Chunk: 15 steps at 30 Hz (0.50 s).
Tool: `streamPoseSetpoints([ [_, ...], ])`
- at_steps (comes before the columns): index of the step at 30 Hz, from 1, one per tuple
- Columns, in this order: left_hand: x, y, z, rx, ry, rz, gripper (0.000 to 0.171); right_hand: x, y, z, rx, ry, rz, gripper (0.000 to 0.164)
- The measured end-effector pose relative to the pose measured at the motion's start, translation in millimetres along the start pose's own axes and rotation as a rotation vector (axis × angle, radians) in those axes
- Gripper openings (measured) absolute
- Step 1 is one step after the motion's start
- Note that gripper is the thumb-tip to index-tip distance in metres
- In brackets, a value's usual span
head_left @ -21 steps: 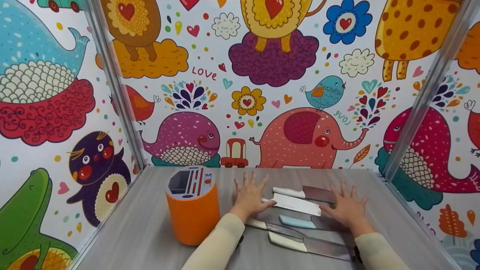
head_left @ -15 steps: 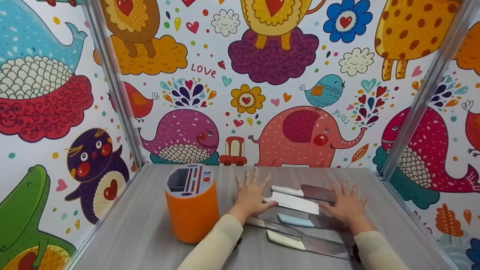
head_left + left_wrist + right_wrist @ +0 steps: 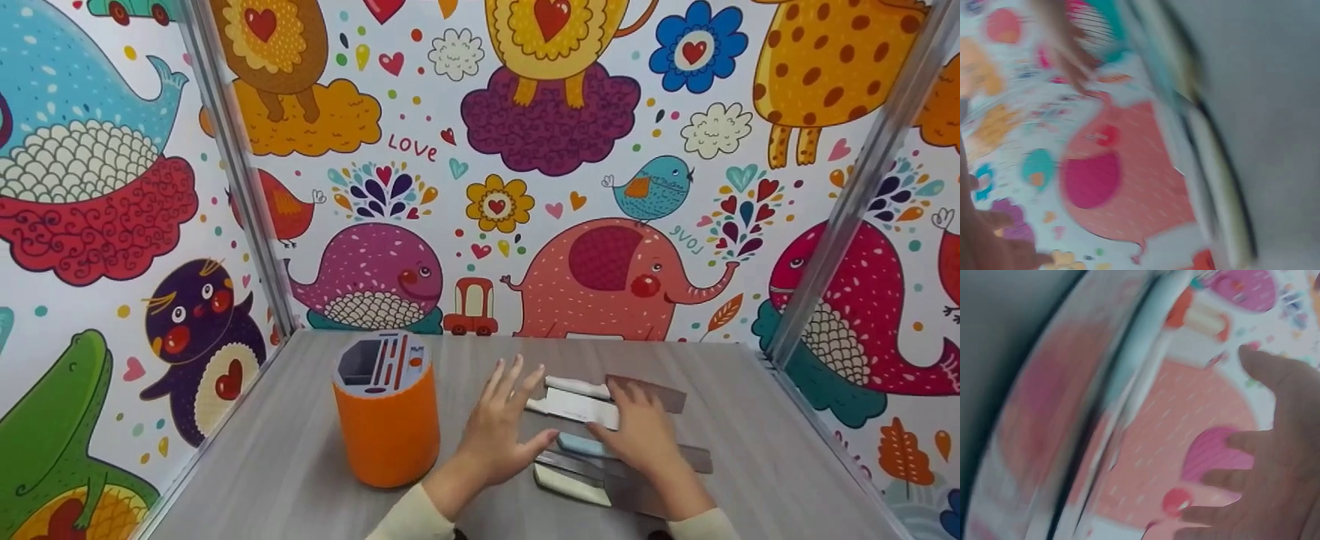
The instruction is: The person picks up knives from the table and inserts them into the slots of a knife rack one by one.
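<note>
Several kitchen knives lie side by side on the table. At the back is a white-handled knife, with a white-bladed knife just in front. Nearer lie a blue-handled knife and a cream-handled knife, with another blade between them. My right hand, fingers extended, overlaps their middle and holds nothing; it also shows in the right wrist view. At the knives' left ends is my left hand, empty, fingers spread and thumb pointing right. It hides one knife's handle.
An orange knife block with a grey slotted top stands upright left of my left hand. Cartoon-printed walls with metal corner posts close off the back and sides of the grey table.
My right hand has moved left, from the blade ends to over the knives. My left hand has drawn back slightly toward me. Knives and block stay in place.
</note>
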State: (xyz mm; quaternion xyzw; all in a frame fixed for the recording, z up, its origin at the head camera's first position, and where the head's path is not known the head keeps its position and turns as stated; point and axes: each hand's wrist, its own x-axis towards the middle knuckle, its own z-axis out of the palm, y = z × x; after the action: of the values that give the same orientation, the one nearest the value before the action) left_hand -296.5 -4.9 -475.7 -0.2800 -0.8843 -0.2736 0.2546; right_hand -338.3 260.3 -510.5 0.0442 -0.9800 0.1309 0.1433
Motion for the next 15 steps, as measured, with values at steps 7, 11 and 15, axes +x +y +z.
streamPoseSetpoints([
  [7, -31.7, -13.8, -59.0, -0.043, 0.403, 0.182, 0.061, -11.0, -43.9, -11.8, 0.165, -0.109, -0.125, 0.048],
  [11, -36.7, -46.7, -85.0, 0.022, 0.77, 0.264, 0.045, -12.1, -52.9, -12.2, 0.249, -0.248, -0.268, 0.034],
  [15, -43.4, -82.1, -100.9, 0.019, 0.81, 0.088, 0.067, -17.5, -51.0, -6.4, 0.287, -0.358, -0.36, 0.032],
])
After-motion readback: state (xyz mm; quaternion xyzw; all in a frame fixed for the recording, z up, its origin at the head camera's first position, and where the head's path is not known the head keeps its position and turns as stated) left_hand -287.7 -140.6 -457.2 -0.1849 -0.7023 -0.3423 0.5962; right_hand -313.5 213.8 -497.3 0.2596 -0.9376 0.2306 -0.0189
